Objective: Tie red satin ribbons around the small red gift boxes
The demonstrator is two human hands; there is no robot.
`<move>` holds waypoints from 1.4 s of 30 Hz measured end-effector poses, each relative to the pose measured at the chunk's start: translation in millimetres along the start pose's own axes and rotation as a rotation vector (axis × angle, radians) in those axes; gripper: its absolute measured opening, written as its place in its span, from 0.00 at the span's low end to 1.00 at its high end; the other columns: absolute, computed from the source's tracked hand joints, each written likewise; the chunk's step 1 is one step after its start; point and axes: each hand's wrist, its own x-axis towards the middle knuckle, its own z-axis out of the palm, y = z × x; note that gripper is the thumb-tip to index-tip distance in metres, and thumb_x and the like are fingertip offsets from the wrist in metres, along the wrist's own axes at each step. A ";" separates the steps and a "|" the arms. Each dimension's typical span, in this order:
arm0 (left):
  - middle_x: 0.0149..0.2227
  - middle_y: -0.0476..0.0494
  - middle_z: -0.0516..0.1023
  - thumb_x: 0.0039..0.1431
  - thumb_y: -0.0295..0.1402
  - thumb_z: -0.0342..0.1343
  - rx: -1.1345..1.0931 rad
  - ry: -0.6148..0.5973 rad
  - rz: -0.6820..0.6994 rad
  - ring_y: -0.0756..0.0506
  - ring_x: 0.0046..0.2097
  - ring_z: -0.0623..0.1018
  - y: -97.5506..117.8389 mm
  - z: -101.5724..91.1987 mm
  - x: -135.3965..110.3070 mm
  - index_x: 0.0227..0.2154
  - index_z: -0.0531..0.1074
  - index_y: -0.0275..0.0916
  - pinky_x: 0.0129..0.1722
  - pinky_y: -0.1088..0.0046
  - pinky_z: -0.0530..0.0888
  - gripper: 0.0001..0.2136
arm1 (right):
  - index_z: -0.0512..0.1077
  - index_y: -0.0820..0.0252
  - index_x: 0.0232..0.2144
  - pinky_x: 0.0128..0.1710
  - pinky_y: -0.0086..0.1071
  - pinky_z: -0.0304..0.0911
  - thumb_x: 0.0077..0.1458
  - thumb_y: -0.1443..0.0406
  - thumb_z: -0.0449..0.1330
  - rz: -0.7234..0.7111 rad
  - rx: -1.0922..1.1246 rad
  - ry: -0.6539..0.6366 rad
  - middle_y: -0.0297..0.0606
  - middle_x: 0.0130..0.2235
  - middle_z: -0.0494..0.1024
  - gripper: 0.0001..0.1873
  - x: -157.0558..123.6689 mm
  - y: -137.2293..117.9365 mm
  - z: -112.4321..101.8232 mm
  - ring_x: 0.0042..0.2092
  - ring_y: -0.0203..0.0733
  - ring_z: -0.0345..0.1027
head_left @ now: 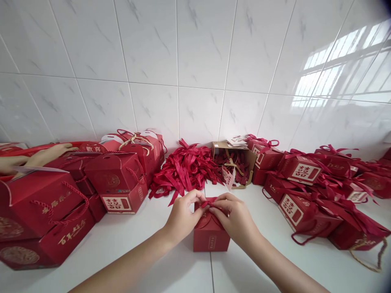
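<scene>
A small red gift box (pixel 211 241) stands upright on the white surface in front of me, its folded flaps meeting at the top. Over it, my left hand (pixel 185 213) pinches a red ribbon (pixel 209 203) from the left side. From the right, my right hand (pixel 235 215) grips the same ribbon, fingertips pressed together close to the left ones. The ribbon's middle is partly covered by my fingers, so I cannot tell whether it is knotted. Behind the box lies a loose heap of red ribbons (pixel 191 165).
An open carton (pixel 252 165) holding dark red pieces lies behind, with printed cards (pixel 237 141) on it. Several ribboned boxes (pixel 310 213) are piled at right. Stacked red boxes (pixel 45 203) with rope handles fill the left, where another person's hands (pixel 50 154) reach in. A tiled wall (pixel 200 110) rises behind.
</scene>
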 end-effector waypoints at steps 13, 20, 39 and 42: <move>0.33 0.49 0.75 0.54 0.27 0.53 -0.068 0.047 -0.009 0.49 0.39 0.77 -0.4 5.2 -0.5 0.32 0.65 0.40 0.39 0.74 0.72 0.04 | 0.75 0.59 0.25 0.58 0.40 0.49 0.55 0.52 0.56 0.244 0.419 -0.184 0.42 0.58 0.63 0.18 2.7 9.9 2.4 0.64 0.49 0.43; 0.36 0.45 0.75 0.56 0.33 0.55 -0.131 0.008 0.041 0.47 0.41 0.75 -5.0 4.2 3.0 0.31 0.70 0.38 0.43 0.71 0.72 0.04 | 0.77 0.57 0.27 0.56 0.36 0.51 0.53 0.52 0.58 0.286 0.633 -0.124 0.41 0.57 0.63 0.17 2.6 14.6 9.0 0.63 0.46 0.45; 0.32 0.49 0.81 0.50 0.33 0.59 0.079 -0.372 -0.071 0.46 0.36 0.77 21.9 -38.9 16.0 0.30 0.79 0.43 0.40 0.73 0.72 0.05 | 0.65 0.57 0.38 0.27 0.29 0.58 0.53 0.64 0.55 0.131 -0.081 -0.266 0.31 0.25 0.74 0.08 -1.9 1.3 -35.3 0.27 0.36 0.65; 0.31 0.49 0.81 0.51 0.33 0.59 0.053 -0.412 -0.058 0.46 0.35 0.78 20.8 -40.0 17.3 0.30 0.79 0.43 0.37 0.73 0.72 0.06 | 0.64 0.57 0.37 0.23 0.26 0.55 0.51 0.62 0.58 0.157 -0.013 -0.424 0.28 0.22 0.72 0.10 -6.1 -16.2 -46.6 0.24 0.34 0.63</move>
